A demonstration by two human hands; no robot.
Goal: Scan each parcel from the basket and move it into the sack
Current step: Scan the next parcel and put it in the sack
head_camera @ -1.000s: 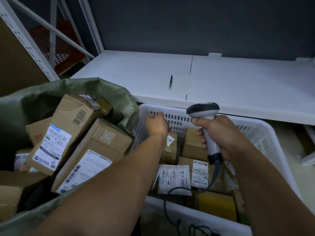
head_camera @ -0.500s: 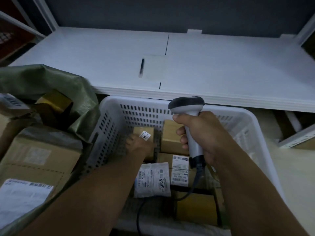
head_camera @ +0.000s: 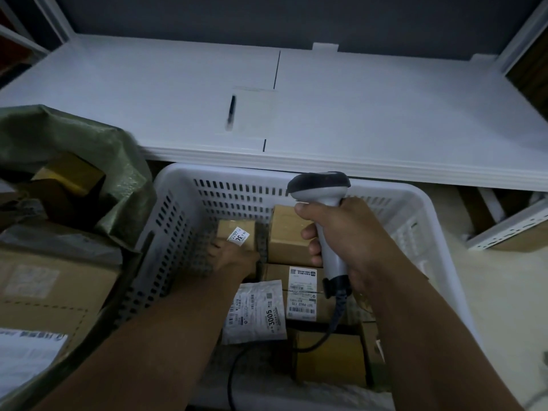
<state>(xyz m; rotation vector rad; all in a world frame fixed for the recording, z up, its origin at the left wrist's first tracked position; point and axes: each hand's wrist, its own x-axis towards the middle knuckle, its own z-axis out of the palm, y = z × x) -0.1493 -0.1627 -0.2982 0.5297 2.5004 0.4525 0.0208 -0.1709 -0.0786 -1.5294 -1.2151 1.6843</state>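
Gripping one scanner (head_camera: 318, 188), the right hand (head_camera: 350, 241) hangs above one basket (head_camera: 184, 178); the left hand (head_camera: 234, 258) touches one parcel (head_camera: 237, 228), fingers' curl unclear

Dim room — white shelf (head_camera: 370, 114) against a dark grey wall (head_camera: 267, 19).

"3005" on the white mailer (head_camera: 255, 312), "507-P802 T70" on the label of the brown box (head_camera: 301, 305) beside it.

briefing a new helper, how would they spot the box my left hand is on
Find the white slotted basket beside the green sack. In its far left corner sits a small brown box under the left hand. Unlike its neighbours, it carries one tilted white sticker.
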